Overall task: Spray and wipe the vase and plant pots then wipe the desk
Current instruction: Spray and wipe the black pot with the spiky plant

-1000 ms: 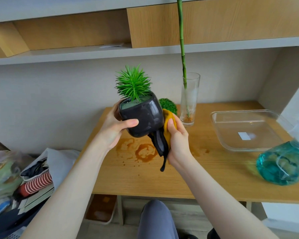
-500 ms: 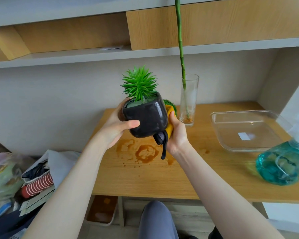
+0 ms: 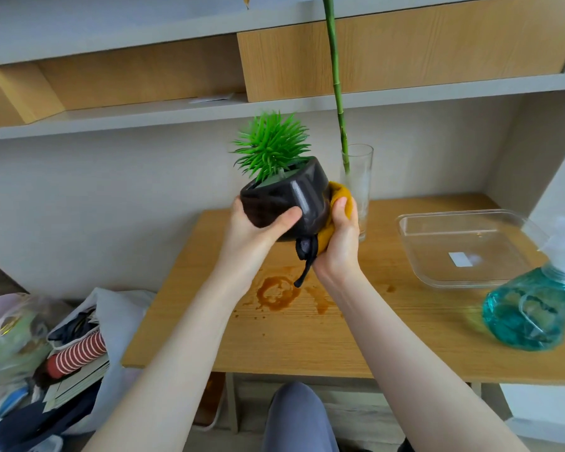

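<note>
**Black pot held aloft, cloth applied**

Left hand (image 3: 252, 230) grips the black plant pot (image 3: 284, 197), tilted, above the stained desk (image 3: 356, 324). Right hand (image 3: 338, 246) curls round a yellow cloth (image 3: 341, 199) — pressed to the pot's right side. Beyond it stands the glass vase (image 3: 359, 190); further right, a clear tray (image 3: 463, 246) and a spray bottle (image 3: 532, 305), apparently blurred.

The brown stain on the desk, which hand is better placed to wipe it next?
Probably the right hand: it already grips the yellow cloth, above the stain. The left hand holds the black pot.
</note>
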